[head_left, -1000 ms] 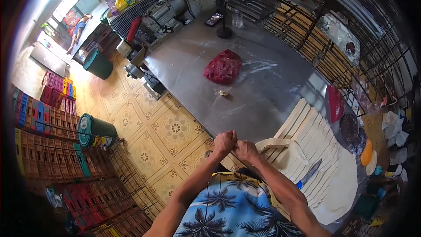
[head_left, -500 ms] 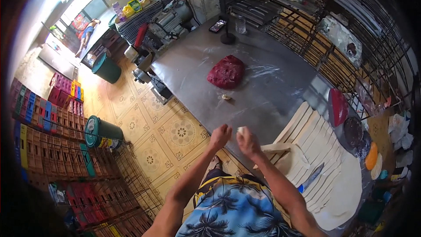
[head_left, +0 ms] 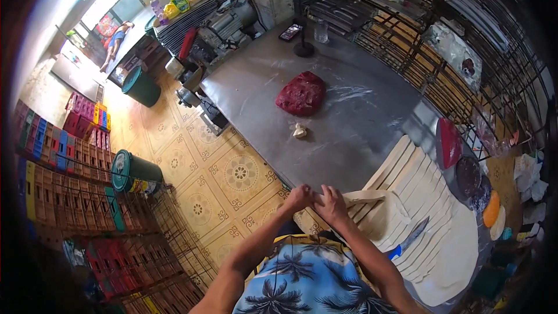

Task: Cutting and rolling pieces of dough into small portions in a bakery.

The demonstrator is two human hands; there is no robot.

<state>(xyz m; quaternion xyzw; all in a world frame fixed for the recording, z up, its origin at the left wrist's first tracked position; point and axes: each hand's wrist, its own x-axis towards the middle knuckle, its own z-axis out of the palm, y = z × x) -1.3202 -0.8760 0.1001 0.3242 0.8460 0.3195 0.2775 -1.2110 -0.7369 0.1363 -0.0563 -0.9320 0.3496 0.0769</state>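
Observation:
My left hand (head_left: 299,197) and my right hand (head_left: 331,203) are close together at the metal table's near left edge, fingers curled on the end of a lifted pale dough strip (head_left: 372,196). That strip curves over a sheet of dough cut into strips (head_left: 436,209). A knife (head_left: 415,235) with a blue handle lies on the sheet, right of my right forearm. Beyond my hands sit a small pale dough lump (head_left: 300,132) and a red lump of dough (head_left: 300,94) on the table (head_left: 244,104).
Phone (head_left: 290,32), black stand and clear glass (head_left: 321,32) are at the far end. Metal racks (head_left: 395,35) border the right. Machinery (head_left: 197,90), stacked crates (head_left: 52,151) and a green bin (head_left: 136,171) stand left. One person lies on a far surface (head_left: 118,40); another stands behind.
My hands separated half a second ago and have come back together lower, on the dough strip. The small pale lump beside the red dough looks bigger, with another piece on it.

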